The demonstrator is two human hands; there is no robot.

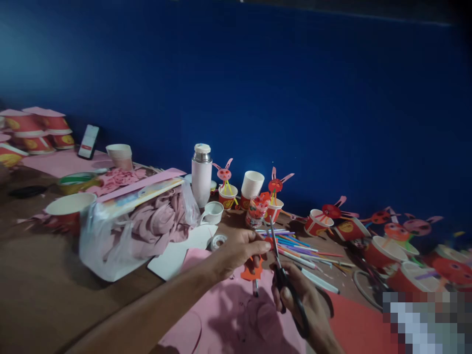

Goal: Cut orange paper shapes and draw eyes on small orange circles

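My left hand [241, 250] pinches a small orange paper piece [251, 271] just above the pink paper sheet [228, 314]. My right hand [298, 300] grips black-handled scissors [280, 268], blades pointing up and away, their tips close to my left fingers. Several coloured straws and pens [298, 246] lie just beyond both hands.
A white bag of pink fabric [140, 226] sits at the left. Behind stand a thermos [201, 174], a white mug [213, 212], a tape roll [218, 241], stacked paper cups [252, 184] and red cups with paper rabbits [275, 196]. A phone [89, 141] leans against the blue wall.
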